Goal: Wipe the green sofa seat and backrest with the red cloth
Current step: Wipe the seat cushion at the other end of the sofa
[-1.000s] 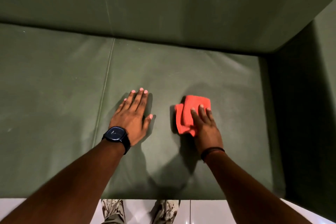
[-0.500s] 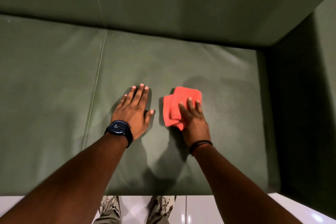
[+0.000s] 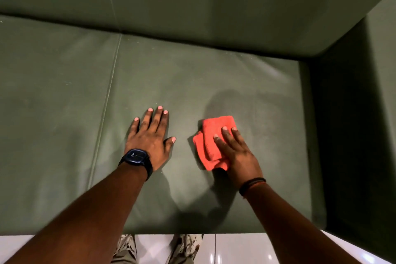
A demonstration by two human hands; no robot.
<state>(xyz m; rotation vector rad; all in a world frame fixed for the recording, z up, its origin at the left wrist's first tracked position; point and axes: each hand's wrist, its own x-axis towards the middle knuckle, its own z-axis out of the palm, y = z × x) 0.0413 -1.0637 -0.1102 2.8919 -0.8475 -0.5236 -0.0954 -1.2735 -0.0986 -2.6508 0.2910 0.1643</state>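
Observation:
The green sofa seat (image 3: pixel 214 75) fills the middle of the view, with the backrest (image 3: pixel 192 0) rising behind it. A folded red cloth (image 3: pixel 211 141) lies flat on the right seat cushion. My right hand (image 3: pixel 237 152) presses down on the cloth's near right part, fingers spread over it. My left hand (image 3: pixel 151 137) lies flat on the same cushion to the left of the cloth, palm down, fingers apart, holding nothing. A dark watch sits on my left wrist.
A seam (image 3: pixel 107 96) divides the seat cushions left of my left hand. The sofa's right armrest (image 3: pixel 353 113) rises in shadow at the right. White floor tiles (image 3: pixel 235 248) and my two shoes show below the seat's front edge.
My right hand slid the cloth left toward my left hand, then back right and slightly nearer. My left hand stayed planted on the cushion.

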